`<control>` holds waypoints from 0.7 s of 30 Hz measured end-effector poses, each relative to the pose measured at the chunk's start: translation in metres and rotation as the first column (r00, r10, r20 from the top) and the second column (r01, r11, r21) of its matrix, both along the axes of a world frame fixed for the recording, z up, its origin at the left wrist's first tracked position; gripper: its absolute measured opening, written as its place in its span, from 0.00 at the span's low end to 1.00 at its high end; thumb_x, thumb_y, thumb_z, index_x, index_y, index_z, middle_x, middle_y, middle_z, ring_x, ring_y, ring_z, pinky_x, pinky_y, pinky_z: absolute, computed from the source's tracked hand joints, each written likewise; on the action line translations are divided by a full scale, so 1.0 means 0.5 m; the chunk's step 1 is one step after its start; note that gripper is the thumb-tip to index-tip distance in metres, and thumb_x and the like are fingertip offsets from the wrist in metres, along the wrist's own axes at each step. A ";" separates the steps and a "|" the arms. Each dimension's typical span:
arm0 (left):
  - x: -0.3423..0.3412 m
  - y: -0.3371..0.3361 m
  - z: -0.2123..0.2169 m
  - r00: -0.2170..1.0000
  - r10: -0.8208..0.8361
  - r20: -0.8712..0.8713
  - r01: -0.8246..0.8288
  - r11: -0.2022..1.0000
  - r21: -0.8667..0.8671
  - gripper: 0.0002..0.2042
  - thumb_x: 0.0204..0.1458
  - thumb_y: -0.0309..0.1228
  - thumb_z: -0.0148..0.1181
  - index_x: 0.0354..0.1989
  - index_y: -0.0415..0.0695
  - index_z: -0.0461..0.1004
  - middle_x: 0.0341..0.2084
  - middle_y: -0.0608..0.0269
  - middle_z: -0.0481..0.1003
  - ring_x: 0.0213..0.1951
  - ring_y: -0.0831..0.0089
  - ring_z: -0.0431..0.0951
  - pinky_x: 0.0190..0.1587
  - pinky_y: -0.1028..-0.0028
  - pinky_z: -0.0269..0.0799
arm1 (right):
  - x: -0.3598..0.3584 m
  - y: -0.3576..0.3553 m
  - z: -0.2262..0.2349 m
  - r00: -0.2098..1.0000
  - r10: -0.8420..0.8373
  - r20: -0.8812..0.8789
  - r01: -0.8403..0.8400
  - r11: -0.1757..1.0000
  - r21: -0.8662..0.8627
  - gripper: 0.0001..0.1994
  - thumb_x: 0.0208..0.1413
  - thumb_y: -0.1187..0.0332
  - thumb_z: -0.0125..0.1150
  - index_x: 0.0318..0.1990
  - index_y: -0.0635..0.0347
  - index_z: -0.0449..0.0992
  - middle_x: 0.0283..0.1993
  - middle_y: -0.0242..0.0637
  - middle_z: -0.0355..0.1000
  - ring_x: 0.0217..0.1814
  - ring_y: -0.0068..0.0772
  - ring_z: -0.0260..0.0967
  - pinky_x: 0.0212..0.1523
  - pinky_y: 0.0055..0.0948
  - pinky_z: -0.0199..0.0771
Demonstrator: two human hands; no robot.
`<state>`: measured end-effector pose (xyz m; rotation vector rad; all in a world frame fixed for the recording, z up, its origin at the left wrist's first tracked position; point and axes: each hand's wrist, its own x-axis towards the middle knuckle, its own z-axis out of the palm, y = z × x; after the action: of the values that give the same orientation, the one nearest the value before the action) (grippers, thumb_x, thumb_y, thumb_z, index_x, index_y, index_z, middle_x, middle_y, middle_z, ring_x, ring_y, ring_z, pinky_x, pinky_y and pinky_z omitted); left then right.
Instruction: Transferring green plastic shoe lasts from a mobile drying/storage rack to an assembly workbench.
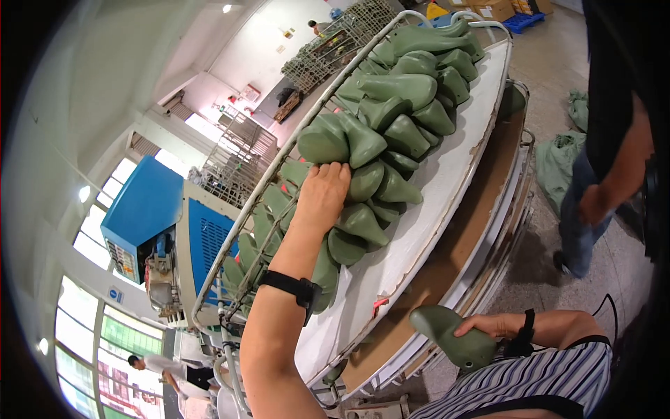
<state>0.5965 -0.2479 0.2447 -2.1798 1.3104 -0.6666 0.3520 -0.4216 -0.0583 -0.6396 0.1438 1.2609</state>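
Green plastic shoe lasts [398, 91] lie heaped on the white upper shelf of a rack [426, 216]. My left hand [324, 192] reaches into the middle of the heap. Its fingers are bent and closed on the end of a shoe last [322, 144]; their tips are partly hidden among the lasts. Near my body at the lower right, my right hand [485, 325] grips another green shoe last [434, 327], with the thumb over its top. That one is held off the rack, beside its lower edge. A black band circles each wrist or forearm.
Lower brown shelves [447, 258] lie under the upper one. A metal rail [279, 164] borders the heap's left side. A blue and beige machine [150, 216] stands left. At right are another person's arm and leg [586, 216] and green sacks [558, 164]. Cartons [494, 10] stand far back.
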 end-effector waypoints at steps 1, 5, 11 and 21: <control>0.008 0.003 0.000 0.995 0.081 -0.052 -0.082 0.996 -0.025 0.27 0.29 0.25 0.65 0.45 0.40 0.67 0.36 0.54 0.69 0.43 0.58 0.70 0.47 0.65 0.63 | 0.001 -0.009 0.007 0.999 -0.035 -0.031 0.035 0.999 -0.001 0.27 0.49 0.59 0.59 0.55 0.65 0.65 0.50 0.45 0.69 0.48 0.39 0.70 0.51 0.36 0.69; 0.034 0.018 0.014 0.964 0.193 -0.182 -0.203 0.978 -0.042 0.24 0.26 0.28 0.67 0.37 0.42 0.68 0.32 0.53 0.71 0.40 0.55 0.71 0.45 0.63 0.65 | 0.006 -0.012 0.006 0.999 -0.042 -0.034 0.040 0.996 -0.078 0.27 0.49 0.60 0.59 0.55 0.65 0.65 0.50 0.46 0.69 0.48 0.39 0.70 0.50 0.37 0.69; -0.057 0.070 0.063 0.987 0.004 -0.158 -0.037 0.977 -0.209 0.21 0.26 0.29 0.65 0.35 0.41 0.70 0.31 0.53 0.71 0.38 0.53 0.71 0.42 0.62 0.64 | 0.005 -0.022 -0.004 0.999 -0.036 -0.020 0.035 0.999 -0.013 0.27 0.50 0.59 0.59 0.55 0.65 0.65 0.50 0.45 0.69 0.48 0.38 0.70 0.50 0.36 0.69; -0.631 0.289 0.141 0.766 0.373 -0.523 -0.617 0.201 -0.761 0.24 0.41 0.27 0.65 0.49 0.36 0.67 0.45 0.52 0.71 0.47 0.59 0.72 0.48 0.66 0.71 | 0.023 0.029 0.050 0.973 0.133 0.188 -0.121 0.990 -0.078 0.24 0.53 0.51 0.56 0.51 0.59 0.69 0.47 0.38 0.71 0.44 0.29 0.69 0.45 0.28 0.70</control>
<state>0.2808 -0.1036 0.3152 -3.4298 0.0211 -1.0192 0.3636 -0.4069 -0.0330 -0.8351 -0.0169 1.3132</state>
